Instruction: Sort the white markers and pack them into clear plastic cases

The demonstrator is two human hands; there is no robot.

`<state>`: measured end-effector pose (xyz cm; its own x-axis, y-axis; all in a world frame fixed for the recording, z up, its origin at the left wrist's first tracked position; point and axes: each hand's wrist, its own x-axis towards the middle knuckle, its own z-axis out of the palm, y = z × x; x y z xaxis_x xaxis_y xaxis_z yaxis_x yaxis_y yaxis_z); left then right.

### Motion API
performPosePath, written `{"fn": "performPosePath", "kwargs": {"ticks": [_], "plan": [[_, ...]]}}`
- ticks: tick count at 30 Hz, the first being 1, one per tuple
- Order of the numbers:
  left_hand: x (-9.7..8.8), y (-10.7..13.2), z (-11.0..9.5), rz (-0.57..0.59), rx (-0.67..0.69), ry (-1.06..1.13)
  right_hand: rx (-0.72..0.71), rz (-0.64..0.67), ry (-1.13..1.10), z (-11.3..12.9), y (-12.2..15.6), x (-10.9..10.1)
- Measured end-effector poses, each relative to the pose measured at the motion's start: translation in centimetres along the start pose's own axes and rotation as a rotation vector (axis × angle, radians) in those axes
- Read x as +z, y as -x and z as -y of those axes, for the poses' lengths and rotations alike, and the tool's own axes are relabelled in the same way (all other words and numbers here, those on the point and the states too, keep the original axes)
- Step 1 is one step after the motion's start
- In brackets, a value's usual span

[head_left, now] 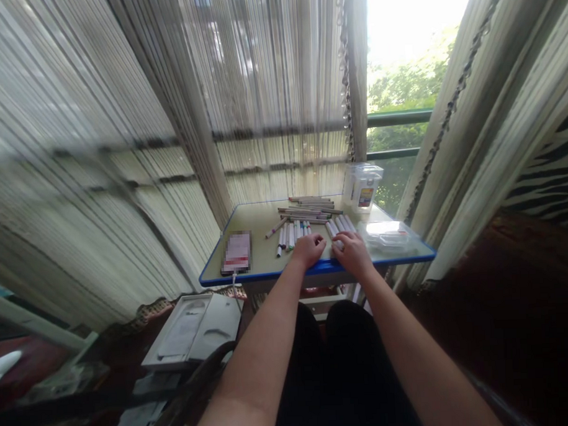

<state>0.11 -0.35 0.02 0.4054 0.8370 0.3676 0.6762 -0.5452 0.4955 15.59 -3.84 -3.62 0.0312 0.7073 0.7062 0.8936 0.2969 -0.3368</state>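
My left hand (308,249) rests near the front edge of a small blue-rimmed table (267,274), fingers curled over the near ends of several white marker pens (291,233). My right hand (351,251) lies just beside it, fingers bent down on more white markers (340,225). What either hand grips is too small to make out. A second pile of darker markers (309,207) lies further back on the table.
A clear plastic tub (361,186) stands at the table's back right, and a clear lid or tray (387,233) lies at the right. A phone (237,252) sits at the left. Curtains hang behind; an open white box (195,328) lies lower left.
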Motion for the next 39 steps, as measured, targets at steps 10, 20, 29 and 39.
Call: {"fn": "performPosePath", "kwargs": {"ticks": [10, 20, 29, 39], "plan": [[-0.32, 0.16, -0.67, 0.032, -0.001, -0.141, 0.02, -0.01, -0.027, 0.25, -0.05, -0.28], [-0.11, 0.1, -0.41, 0.064, 0.021, -0.133, 0.034, -0.039, -0.028, 0.16, 0.01, -0.05], [-0.29, 0.21, -0.42, 0.049, 0.035, -0.115, 0.049, -0.044, -0.001, 0.31, 0.12, -0.14], [0.03, 0.26, -0.26, 0.057, 0.078, -0.169, -0.009, -0.064, -0.022, 0.58, 0.41, -0.01]]}}
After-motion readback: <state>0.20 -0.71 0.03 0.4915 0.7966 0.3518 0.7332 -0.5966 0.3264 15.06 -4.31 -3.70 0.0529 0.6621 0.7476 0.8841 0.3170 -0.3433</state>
